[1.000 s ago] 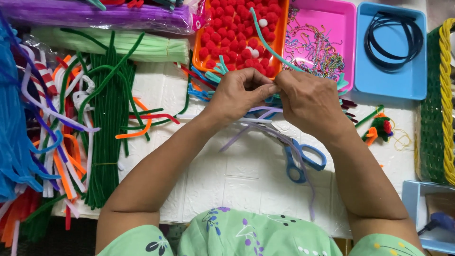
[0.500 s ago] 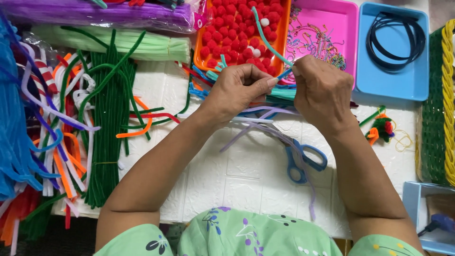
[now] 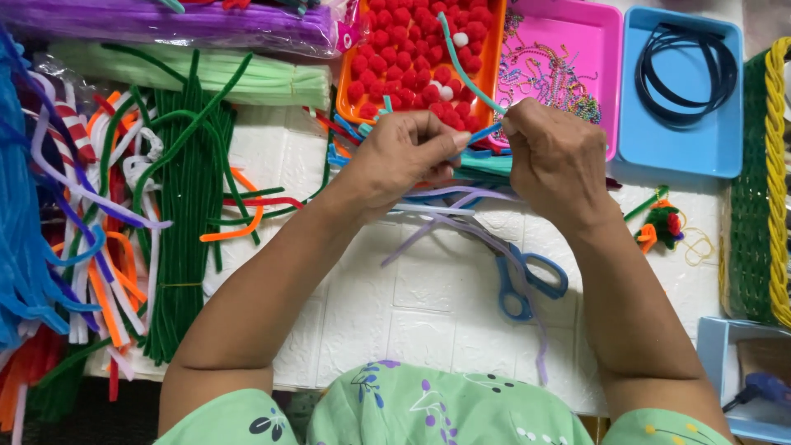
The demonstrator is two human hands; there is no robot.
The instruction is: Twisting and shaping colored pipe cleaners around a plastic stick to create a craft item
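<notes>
Left hand curled nearly shut, thumb and forefinger pinching the blue pipe cleaner. Right hand closed too, fingertips gripping the same blue piece from the other side, with a teal pipe cleaner rising from that grip and arching up over the orange tray. Both hands close together, almost touching, above the white table and just in front of the trays. Under the hands, loose lilac pipe cleaners and teal ones spread on the table; just below the right wrist, blue scissors lying flat. In the orange tray, red pompoms with a few white ones. Beside it, a pink tray of beads, then a blue tray holding black hoops. Right of the right hand, a small green and red figure; beyond it, a green basket with a yellow rim. Far left, a green bundle amid mixed loose pipe cleaners, and a purple pack along the top edge.
</notes>
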